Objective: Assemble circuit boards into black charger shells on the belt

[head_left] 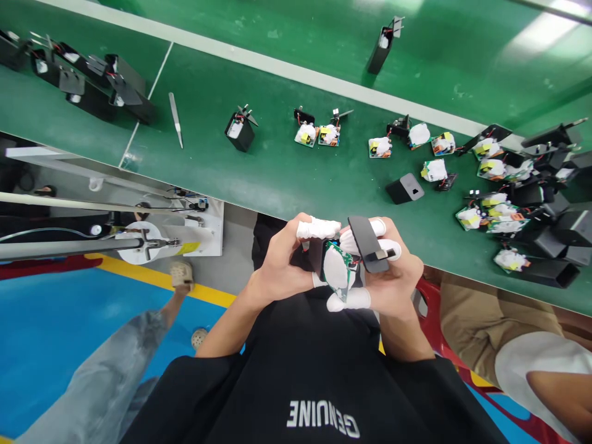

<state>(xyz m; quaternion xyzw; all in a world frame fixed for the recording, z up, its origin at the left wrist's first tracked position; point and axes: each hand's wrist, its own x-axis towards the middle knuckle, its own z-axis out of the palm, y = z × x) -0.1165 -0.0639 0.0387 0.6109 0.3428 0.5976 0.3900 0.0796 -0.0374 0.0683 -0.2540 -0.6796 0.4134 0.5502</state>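
Observation:
My left hand [284, 256], with white finger cots on, is closed around a black charger housing [316, 254]. A green circuit board [337, 268] with a white blob of filler on it sits at the housing's open end; how deep it goes in I cannot tell. My right hand [395, 268], also in finger cots, grips the board, thumb near its lower edge. The black end cover [367, 243] stands tilted against the right fingers, joined to the board by wires. Both hands are in front of my body, just off the table's near edge.
On the green table [277, 179] are an empty black housing [405, 189], several boards [380, 147], and a filled charger [239, 128]. Crowded housings lie right [546, 228]. A white-bladed tool [176, 120] lies left. A seated person [490, 320] is at right; another person's leg [115, 364] is left.

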